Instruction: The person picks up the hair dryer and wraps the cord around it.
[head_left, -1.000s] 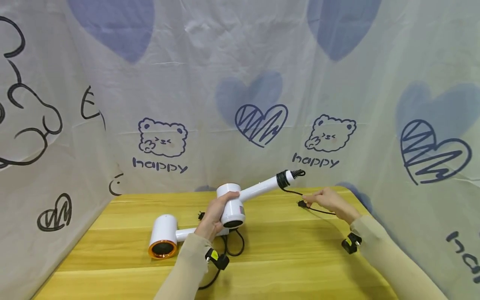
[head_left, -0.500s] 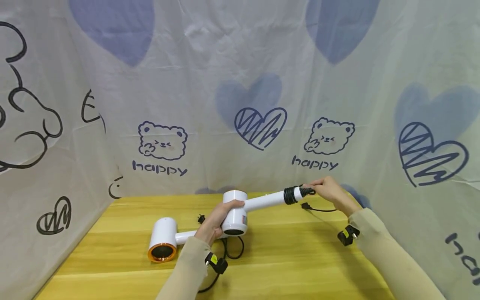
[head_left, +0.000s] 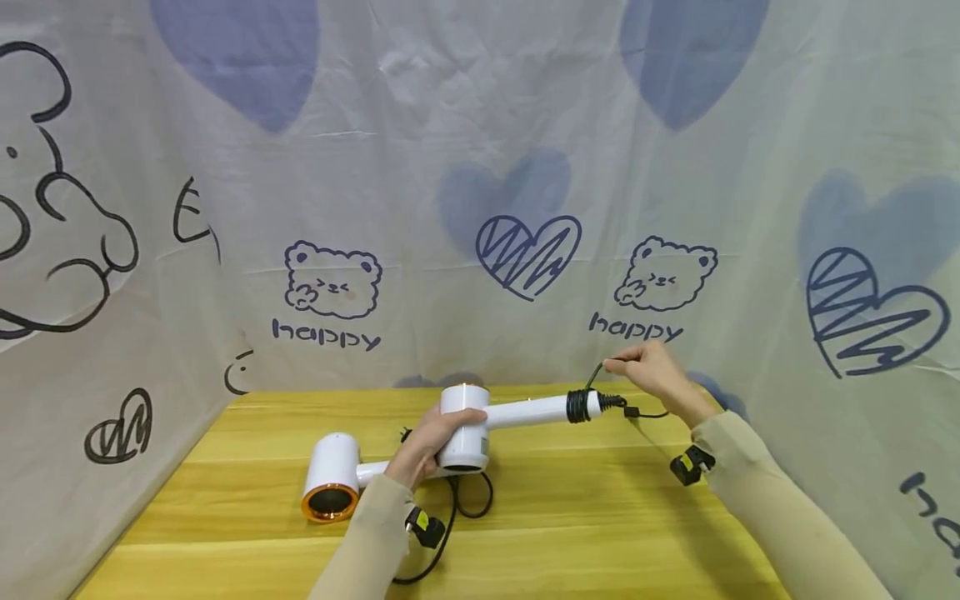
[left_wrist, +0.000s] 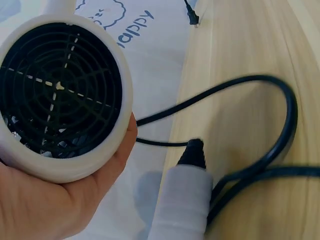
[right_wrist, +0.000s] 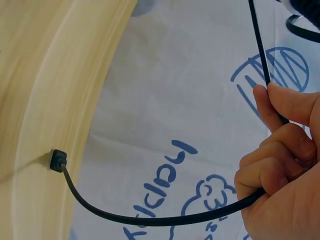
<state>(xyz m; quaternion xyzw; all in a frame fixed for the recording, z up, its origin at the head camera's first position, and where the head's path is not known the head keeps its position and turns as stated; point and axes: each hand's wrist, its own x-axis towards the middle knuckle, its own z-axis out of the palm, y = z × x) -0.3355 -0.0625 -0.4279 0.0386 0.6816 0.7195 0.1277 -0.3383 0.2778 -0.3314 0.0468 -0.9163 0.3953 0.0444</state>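
Observation:
My left hand [head_left: 427, 442] grips a white hair dryer [head_left: 525, 412] round its barrel, the handle pointing right and nearly level. In the left wrist view its round black grille [left_wrist: 60, 90] faces the camera. Black cord [head_left: 577, 407] is coiled round the handle near its tip. Above that tip, my right hand [head_left: 656, 375] pinches the loose cord [right_wrist: 260, 45] between thumb and forefinger; the other fingers curl over a further stretch. From this hand the cord's end droops to a black plug [right_wrist: 58, 160], which appears close to the tabletop; whether it touches is unclear.
A second white hair dryer [head_left: 333, 467] with an orange rim lies on the wooden table [head_left: 570, 533], its handle partly behind my left hand. Its black cord [head_left: 450, 533] loops toward the front edge. A printed cloth [head_left: 420, 333] hangs behind and at both sides.
My right hand has moved from below the handle's tip, past it, to above it, drawing the cord along. The held dryer's handle has tilted down to nearly level.

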